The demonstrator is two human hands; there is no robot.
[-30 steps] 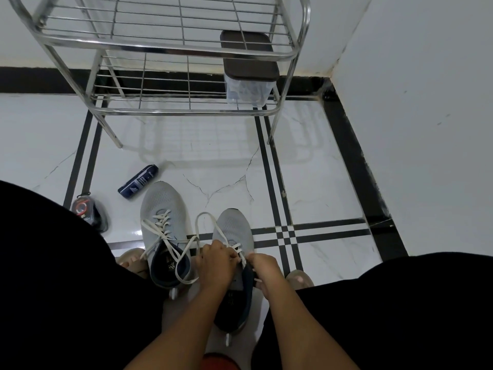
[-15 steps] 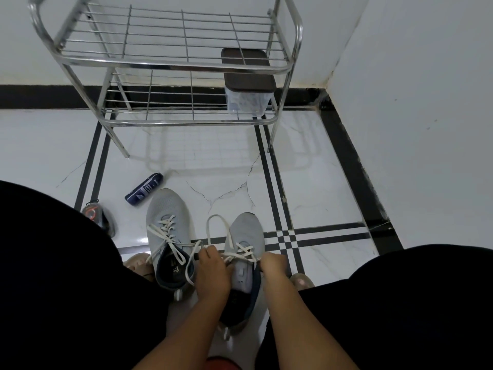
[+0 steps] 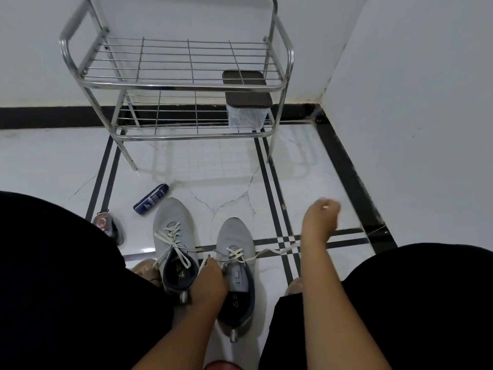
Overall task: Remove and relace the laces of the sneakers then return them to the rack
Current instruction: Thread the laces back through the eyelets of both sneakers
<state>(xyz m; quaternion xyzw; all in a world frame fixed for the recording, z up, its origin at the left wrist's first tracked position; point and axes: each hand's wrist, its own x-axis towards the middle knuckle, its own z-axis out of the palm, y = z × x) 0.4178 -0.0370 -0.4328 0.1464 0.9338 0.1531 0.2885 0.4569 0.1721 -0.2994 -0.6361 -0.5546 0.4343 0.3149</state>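
Observation:
Two grey sneakers stand side by side on the white floor between my knees. The left sneaker [image 3: 173,225] has loose white laces spread over its tongue. My left hand [image 3: 209,283] rests on the right sneaker [image 3: 234,236], pressing at its collar by the lace crossings. My right hand [image 3: 321,218] is raised to the right, fist closed on the end of the white lace [image 3: 272,252], which runs taut from the right sneaker's eyelets. The steel wire rack [image 3: 176,88] stands ahead against the wall.
A brown-lidded clear container [image 3: 246,108] sits on the rack's lower shelf at the right. A dark blue spray can [image 3: 151,199] lies on the floor left of the sneakers, and a small dark round object [image 3: 108,227] lies by my left knee. A wall corner closes the right.
My right hand has left the right sneaker and swung up and to the right, drawing the lace out taut. My left hand stays on the shoe. The view tilted up.

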